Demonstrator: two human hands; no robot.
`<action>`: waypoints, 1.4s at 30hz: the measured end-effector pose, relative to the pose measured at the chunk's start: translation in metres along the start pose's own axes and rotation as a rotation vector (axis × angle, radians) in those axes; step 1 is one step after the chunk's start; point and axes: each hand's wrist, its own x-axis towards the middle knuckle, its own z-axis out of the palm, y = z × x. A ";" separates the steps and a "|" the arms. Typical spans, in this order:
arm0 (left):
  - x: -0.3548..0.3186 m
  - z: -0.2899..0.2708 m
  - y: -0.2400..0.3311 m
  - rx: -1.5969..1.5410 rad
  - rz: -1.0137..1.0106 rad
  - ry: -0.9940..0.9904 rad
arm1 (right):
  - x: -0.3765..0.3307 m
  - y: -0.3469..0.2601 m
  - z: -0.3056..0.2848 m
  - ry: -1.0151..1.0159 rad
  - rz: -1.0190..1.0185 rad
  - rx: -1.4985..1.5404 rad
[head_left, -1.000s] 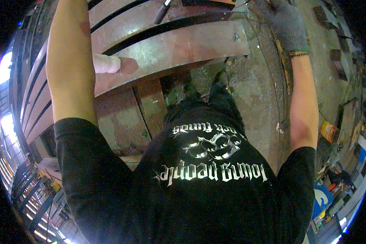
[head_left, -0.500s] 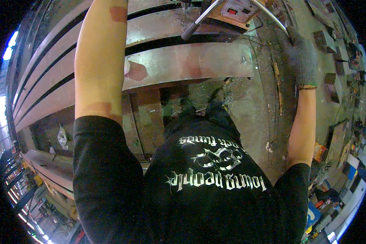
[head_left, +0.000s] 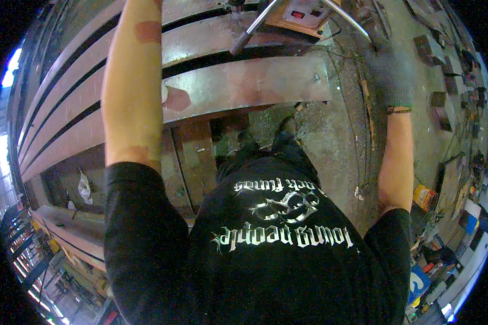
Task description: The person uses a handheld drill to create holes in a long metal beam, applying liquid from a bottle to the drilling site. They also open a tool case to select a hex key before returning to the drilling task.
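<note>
In a grey knit glove, my right hand (head_left: pixel 391 76) is closed round the end of a shiny metal lever (head_left: pixel 352 20) on a machine at the top; its fingers are partly smeared by motion. A second arm of the lever ends in a dark grip (head_left: pixel 239 43) that no hand touches. Behind them sits the machine's control box (head_left: pixel 301 15), with a red switch on its pale panel. My left arm (head_left: pixel 133 81) reaches up past the top edge, so my left hand lies out of the picture. Below the levers stretches a slotted metal table (head_left: pixel 287 76).
A rust-coloured patch marks the table beside a small pale piece (head_left: pixel 165 93). Metal blocks (head_left: pixel 429 50) stand on the floor at the right, with a yellow-and-red can (head_left: pixel 425 197) lower down. A clear plastic bag (head_left: pixel 84 186) lies at the left. Cables run along the floor by the table's end.
The whole scene has shifted slightly left and up in the picture. My right hand stays at the lever's end, and my left arm remains stretched over the table.
</note>
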 end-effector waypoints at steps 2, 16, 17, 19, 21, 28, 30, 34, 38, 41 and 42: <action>-0.035 0.034 0.028 -0.058 0.103 0.319 | -0.004 0.007 -0.001 -0.014 -0.001 -0.049; -0.214 0.079 -0.025 0.215 -0.605 -0.005 | -0.009 0.000 0.053 -0.061 0.085 0.163; -0.218 0.079 -0.017 0.178 -0.579 0.025 | -0.015 -0.002 0.070 -0.033 0.076 0.220; -0.219 0.079 -0.012 0.101 -0.521 0.092 | -0.023 -0.002 0.116 0.049 0.058 0.345; -0.216 0.068 -0.018 0.160 -0.413 0.251 | -0.030 -0.015 0.165 0.074 0.146 0.678; -0.186 0.020 0.028 0.258 -0.329 0.021 | -0.037 -0.049 0.213 0.026 0.258 1.103; -0.172 0.016 0.032 0.603 -0.161 -0.058 | -0.034 -0.058 0.236 0.089 0.268 1.115; -0.155 0.006 0.028 0.774 -0.114 -0.166 | -0.027 -0.077 0.216 -0.019 0.300 0.824; -0.139 0.016 0.027 0.923 -0.128 -0.217 | -0.013 -0.062 0.170 -0.063 0.263 0.818; -0.145 0.024 0.015 0.809 -0.105 -0.129 | -0.007 -0.044 0.168 0.026 0.148 0.798; -0.149 0.027 0.010 0.740 -0.085 -0.084 | -0.003 -0.040 0.165 -0.010 0.173 0.827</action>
